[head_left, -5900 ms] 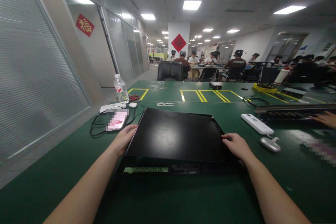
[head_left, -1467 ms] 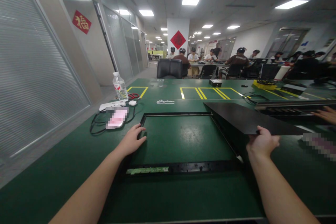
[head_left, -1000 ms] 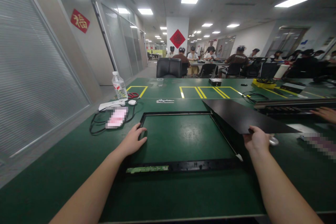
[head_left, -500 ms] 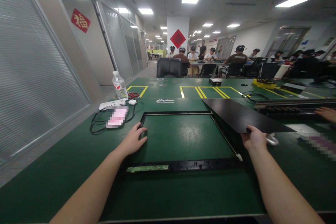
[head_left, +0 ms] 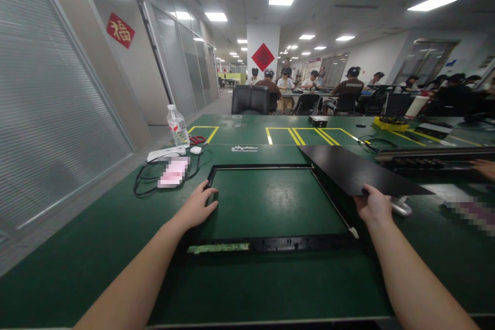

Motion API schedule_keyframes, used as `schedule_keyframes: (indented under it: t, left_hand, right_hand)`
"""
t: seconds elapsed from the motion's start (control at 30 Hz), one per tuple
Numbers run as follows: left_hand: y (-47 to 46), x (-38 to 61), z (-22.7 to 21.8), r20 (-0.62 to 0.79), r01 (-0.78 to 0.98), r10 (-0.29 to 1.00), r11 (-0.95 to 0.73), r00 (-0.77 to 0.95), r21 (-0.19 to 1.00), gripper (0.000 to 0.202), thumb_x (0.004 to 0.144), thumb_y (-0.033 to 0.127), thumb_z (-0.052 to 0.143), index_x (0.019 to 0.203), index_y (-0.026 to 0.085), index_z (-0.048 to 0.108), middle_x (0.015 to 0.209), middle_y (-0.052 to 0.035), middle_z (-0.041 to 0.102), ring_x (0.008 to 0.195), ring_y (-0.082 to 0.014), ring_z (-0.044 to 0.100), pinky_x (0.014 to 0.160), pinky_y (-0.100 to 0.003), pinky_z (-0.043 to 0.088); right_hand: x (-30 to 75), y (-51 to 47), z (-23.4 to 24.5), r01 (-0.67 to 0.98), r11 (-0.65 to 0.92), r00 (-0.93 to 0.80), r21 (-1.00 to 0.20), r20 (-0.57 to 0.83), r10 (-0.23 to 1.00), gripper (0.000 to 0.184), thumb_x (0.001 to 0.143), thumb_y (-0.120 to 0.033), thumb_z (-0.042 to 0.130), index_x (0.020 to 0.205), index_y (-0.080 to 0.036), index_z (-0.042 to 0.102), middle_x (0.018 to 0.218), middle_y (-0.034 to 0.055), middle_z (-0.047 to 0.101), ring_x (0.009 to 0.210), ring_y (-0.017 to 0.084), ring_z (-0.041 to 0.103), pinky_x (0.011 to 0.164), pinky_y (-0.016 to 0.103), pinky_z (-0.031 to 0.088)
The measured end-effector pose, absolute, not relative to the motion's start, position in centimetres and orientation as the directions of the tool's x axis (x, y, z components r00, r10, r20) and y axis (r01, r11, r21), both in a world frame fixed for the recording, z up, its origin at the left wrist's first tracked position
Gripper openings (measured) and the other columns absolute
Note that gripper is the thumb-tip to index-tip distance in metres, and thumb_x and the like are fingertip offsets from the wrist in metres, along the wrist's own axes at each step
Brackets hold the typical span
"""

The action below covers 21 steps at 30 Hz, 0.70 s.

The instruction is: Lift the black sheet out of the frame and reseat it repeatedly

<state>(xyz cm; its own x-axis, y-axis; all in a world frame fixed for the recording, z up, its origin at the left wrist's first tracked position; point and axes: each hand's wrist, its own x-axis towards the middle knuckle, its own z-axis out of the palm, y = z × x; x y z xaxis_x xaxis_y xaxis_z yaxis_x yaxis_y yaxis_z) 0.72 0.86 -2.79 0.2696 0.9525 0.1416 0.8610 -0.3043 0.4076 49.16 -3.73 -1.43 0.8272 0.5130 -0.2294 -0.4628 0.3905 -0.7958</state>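
The left hand point(head_left: 196, 208), fingers loosely spread, touches a black frame point(head_left: 301, 243) lying on the green surface point(head_left: 270, 289), 1 circuit strip point(head_left: 218, 248) along its near bar. At the frame's right, a tilted black panel point(head_left: 358, 167) is gripped by its near edge in the right hand's point(head_left: 374, 207) fingers.

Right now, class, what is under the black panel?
Most is hidden by the black panel; a partly covered silver object shows at its near edge, beside the right hand.

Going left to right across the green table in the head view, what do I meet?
Pink phone, left hand, white pieces, black panel, co-worker's hand. Left out as overlapping: right hand, black frame.
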Motion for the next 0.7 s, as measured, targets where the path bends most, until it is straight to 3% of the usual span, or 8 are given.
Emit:
schedule_keyframes:
  t: [0.43,0.7]
  left_hand:
    - [0.96,0.63,-2.95,0.166,0.85,0.95,-0.31,0.263,0.427,0.043,0.08,0.039,0.057,0.116,0.018,0.067,0.152,-0.0179,0.043,0.14,-0.0367,0.041,0.114,-0.05,0.034]
    - [1.04,0.54,-2.81,0.177,0.843,0.95,-0.31,0.258,0.439,0.045,0.081,0.039,0.057,0.118,0.017,0.066,0.149,-0.0187,0.045,0.139,-0.0363,0.043,0.114,-0.05,0.034]
  right_hand:
    - [49.15,-3.61,-1.53,-0.488,0.401,0.812,-0.775,-0.235,0.534,0.05,0.07,0.0,0.057,0.106,-0.031,0.04,0.101,-0.0082,0.064,0.065,0.008,0.065,0.051,0.02,0.058]
    - [48.79,-4.12,-1.17,-0.447,0.502,0.813,-0.74,-0.102,0.573,0.054,0.068,-0.003,0.061,0.115,-0.027,0.051,0.103,-0.0039,0.068,0.075,0.012,0.068,0.062,0.026,0.06]
